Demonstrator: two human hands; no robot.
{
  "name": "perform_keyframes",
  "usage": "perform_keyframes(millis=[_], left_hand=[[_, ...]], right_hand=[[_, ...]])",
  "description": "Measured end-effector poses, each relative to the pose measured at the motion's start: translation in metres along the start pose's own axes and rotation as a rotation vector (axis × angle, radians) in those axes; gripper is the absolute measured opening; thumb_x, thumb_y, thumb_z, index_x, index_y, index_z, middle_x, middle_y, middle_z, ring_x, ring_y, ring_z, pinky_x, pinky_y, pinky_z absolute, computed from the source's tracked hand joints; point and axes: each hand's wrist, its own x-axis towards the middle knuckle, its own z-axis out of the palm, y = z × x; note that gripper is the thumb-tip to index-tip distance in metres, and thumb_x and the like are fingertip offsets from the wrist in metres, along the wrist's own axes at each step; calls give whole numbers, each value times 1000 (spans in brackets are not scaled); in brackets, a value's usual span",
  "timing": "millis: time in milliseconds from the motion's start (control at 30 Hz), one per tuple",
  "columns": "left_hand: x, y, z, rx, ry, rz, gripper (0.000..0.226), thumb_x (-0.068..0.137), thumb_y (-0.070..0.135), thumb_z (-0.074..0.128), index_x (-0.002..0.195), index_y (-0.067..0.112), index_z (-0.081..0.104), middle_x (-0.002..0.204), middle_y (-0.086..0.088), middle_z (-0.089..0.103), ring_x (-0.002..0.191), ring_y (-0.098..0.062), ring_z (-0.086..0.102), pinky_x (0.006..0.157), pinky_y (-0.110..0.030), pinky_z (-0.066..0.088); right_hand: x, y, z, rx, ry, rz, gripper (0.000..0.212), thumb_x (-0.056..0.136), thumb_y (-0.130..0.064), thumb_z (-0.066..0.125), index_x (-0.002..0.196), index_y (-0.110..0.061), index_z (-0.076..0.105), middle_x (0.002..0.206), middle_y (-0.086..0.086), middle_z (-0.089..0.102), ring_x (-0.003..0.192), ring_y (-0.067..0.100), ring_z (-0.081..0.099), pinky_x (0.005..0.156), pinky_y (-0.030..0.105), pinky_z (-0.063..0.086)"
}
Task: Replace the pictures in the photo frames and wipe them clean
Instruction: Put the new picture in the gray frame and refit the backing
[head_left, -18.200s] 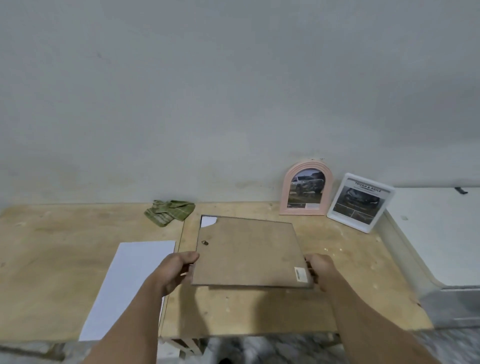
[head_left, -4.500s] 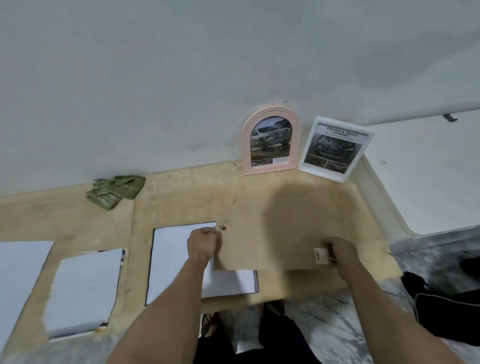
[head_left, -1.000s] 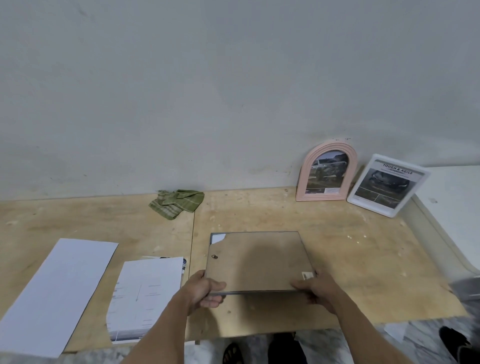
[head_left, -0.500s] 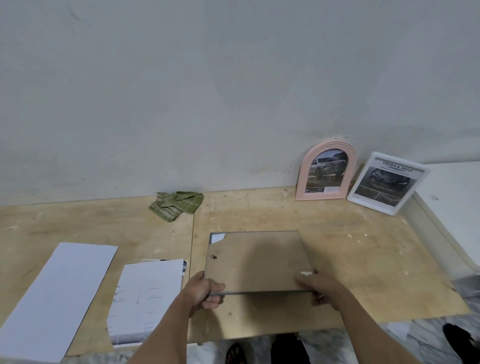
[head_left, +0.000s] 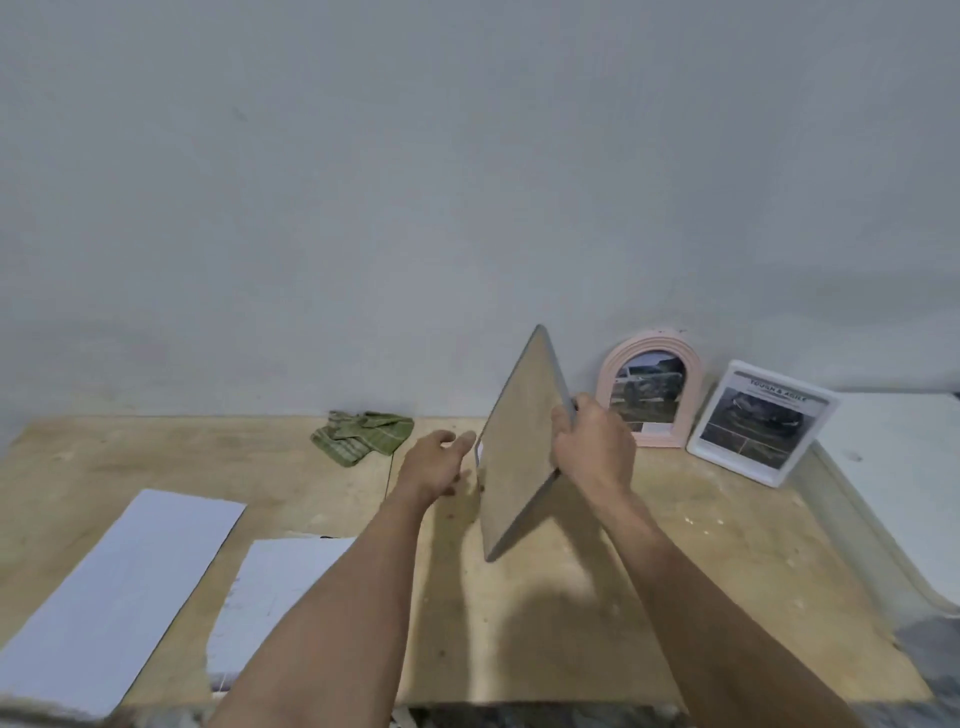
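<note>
Right hand (head_left: 592, 452) gripping frame (head_left: 517, 452) by its right edge, tilted up on edge above table (head_left: 675, 545), brown back showing. Left hand (head_left: 439, 465) loosely spread, fingertips just beside frame's left edge. Behind: cloth (head_left: 363, 436), pink frame (head_left: 649, 387), white frame (head_left: 761, 423). Papers (head_left: 124, 587) left. Half a second ago, lying flat in both hands.

Bare table (head_left: 649, 571) lies open under and right of the tilted frame (head_left: 514, 457). Two sheets (head_left: 124, 566) cover the left front, with a cloth (head_left: 363, 441) behind them. An arched frame (head_left: 649, 395) and a white frame (head_left: 761, 421) block the back right against the wall.
</note>
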Motion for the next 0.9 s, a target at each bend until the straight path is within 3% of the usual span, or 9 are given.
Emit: perform_keyframes(millis=[100, 200, 300, 400, 500, 600, 700, 800, 900], left_hand=[[-22, 62, 10, -92, 73, 105, 55, 89, 58, 60, 101, 5, 70, 86, -5, 70, 71, -26, 71, 60, -36, 58], [-41, 92, 14, -58, 102, 97, 49, 70, 55, 72, 78, 6, 70, 78, -7, 73, 73, -27, 74, 67, -40, 63], [-57, 88, 10, 46, 243, 27, 26, 73, 27, 69, 85, 4, 67, 81, -9, 70, 78, -29, 70, 70, -38, 61], [-69, 61, -3, -72, 328, -45, 10, 82, 6, 56, 86, -2, 62, 84, -19, 68, 73, -32, 65, 59, -34, 52], [-90, 16, -28, -314, 380, -133, 9, 91, -2, 54, 85, -2, 61, 86, -21, 64, 63, -29, 60, 57, -34, 51], [-117, -31, -54, -425, 389, -171, 17, 94, 2, 50, 97, -1, 67, 89, -21, 68, 63, -28, 62, 60, -33, 53], [-139, -64, -68, -501, 476, -194, 18, 95, 12, 52, 89, 9, 69, 86, -15, 70, 69, -28, 62, 66, -35, 53], [-150, -87, -72, -554, 510, -232, 21, 94, 17, 52, 91, 9, 71, 93, -22, 71, 72, -30, 64, 71, -43, 55], [-159, -106, -76, -554, 545, -255, 24, 96, 15, 49, 92, 8, 71, 91, -22, 71, 73, -30, 64, 67, -39, 55]], right_hand=[[-14, -30, -8, -122, 28, -239, 24, 96, -29, 45, 99, -9, 57, 86, 12, 69, 81, 35, 66, 60, 35, 35], [-35, -40, -6, -66, 52, -339, 13, 85, -15, 54, 92, -7, 61, 69, 9, 69, 62, 34, 66, 51, 31, 28], [-55, -37, -4, -70, -58, -432, 23, 88, -21, 48, 107, -12, 58, 83, 6, 71, 72, 33, 67, 54, 31, 31], [-69, -30, -3, 56, -227, -529, 42, 89, -48, 46, 122, -23, 53, 109, 0, 67, 98, 25, 63, 71, 34, 43], [-65, -6, 5, 90, -343, -392, 62, 90, -65, 36, 135, -24, 46, 128, 5, 54, 121, 28, 48, 96, 42, 40], [-42, 33, 8, 3, -375, -86, 67, 95, -61, 30, 144, -17, 31, 140, 15, 40, 130, 33, 35, 104, 46, 29], [-29, 50, 13, 84, -441, 83, 62, 97, -56, 28, 137, -10, 38, 137, 22, 45, 125, 36, 43, 96, 42, 34], [-32, 41, 26, 257, -513, 27, 57, 102, -45, 25, 106, -1, 62, 116, 25, 63, 104, 36, 59, 78, 35, 39], [-46, 28, 43, 281, -496, -9, 59, 101, -46, 24, 91, -5, 66, 104, 21, 68, 93, 34, 62, 72, 35, 42]])
